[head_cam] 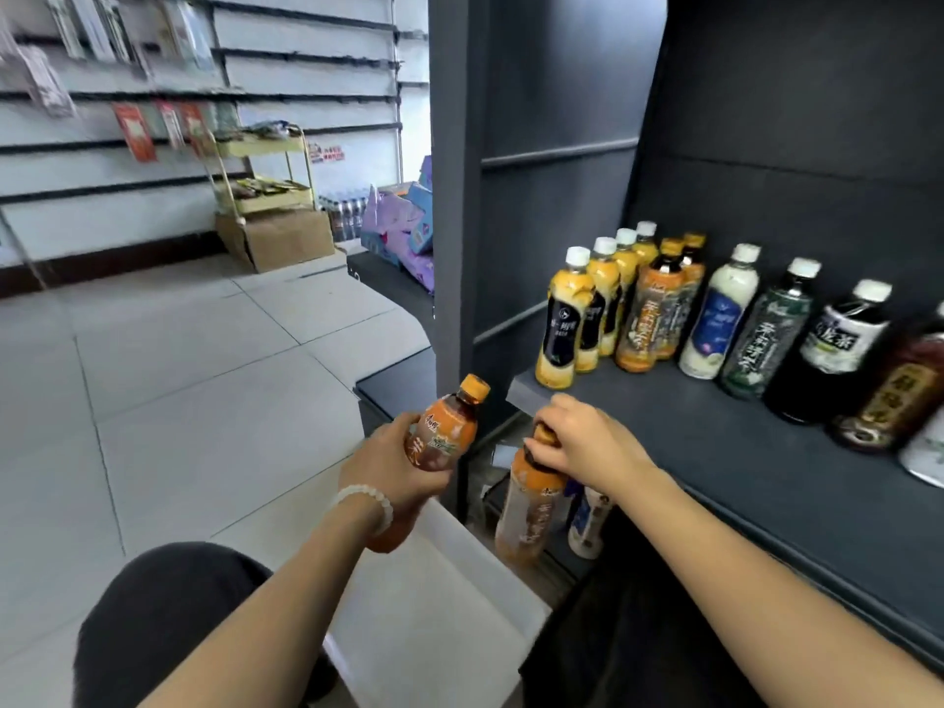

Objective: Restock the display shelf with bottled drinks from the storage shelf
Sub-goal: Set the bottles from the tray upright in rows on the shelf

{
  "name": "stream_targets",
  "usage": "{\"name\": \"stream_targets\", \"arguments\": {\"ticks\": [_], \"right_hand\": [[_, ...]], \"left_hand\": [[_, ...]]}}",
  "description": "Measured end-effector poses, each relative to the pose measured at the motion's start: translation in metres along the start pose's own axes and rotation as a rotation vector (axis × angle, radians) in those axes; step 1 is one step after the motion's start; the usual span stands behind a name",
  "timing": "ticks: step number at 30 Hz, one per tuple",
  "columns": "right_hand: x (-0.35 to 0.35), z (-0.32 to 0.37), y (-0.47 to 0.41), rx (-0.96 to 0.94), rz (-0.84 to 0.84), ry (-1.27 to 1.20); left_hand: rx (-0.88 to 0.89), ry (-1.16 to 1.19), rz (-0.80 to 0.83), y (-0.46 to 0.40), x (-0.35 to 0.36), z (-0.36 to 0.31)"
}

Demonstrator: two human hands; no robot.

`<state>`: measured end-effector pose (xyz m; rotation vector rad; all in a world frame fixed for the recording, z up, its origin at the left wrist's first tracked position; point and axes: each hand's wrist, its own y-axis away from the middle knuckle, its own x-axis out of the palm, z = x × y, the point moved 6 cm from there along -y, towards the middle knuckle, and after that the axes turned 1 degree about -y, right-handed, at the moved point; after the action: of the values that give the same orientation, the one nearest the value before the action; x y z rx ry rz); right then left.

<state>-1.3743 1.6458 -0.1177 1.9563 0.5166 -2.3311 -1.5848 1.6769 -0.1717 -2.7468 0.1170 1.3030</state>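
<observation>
My left hand (393, 470) grips an orange-capped tea bottle (447, 426) around its body, tilted, in front of the dark shelf unit. My right hand (582, 442) holds a second orange tea bottle (528, 508) by its cap and neck, just below the front edge of the grey display shelf (715, 452). On that shelf stand a row of yellow juice bottles (567, 324), two orange tea bottles (651, 319), a white milky drink (717, 319), a green-labelled bottle (766, 339) and dark tea bottles (832, 350). A white-and-blue bottle (587, 518) stands on the lower shelf.
The shelf's dark upright panel (454, 196) rises just left of the bottles. A white box (424, 605) lies between my knees on the tiled floor (179, 375). Farther back are a cardboard box (276, 240), a yellow cart (265, 171) and packs of water bottles (347, 212).
</observation>
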Motion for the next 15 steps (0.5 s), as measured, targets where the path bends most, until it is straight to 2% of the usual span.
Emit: {"name": "stream_targets", "arguments": {"ticks": [7, 15], "right_hand": [[-0.078, -0.033, -0.009, 0.016, -0.245, -0.134], [-0.182, -0.088, -0.039, 0.017, -0.428, -0.007]], "left_hand": [[0.057, 0.269, -0.053, -0.024, -0.015, -0.066], [0.227, 0.258, -0.069, -0.064, -0.001, -0.149]]}}
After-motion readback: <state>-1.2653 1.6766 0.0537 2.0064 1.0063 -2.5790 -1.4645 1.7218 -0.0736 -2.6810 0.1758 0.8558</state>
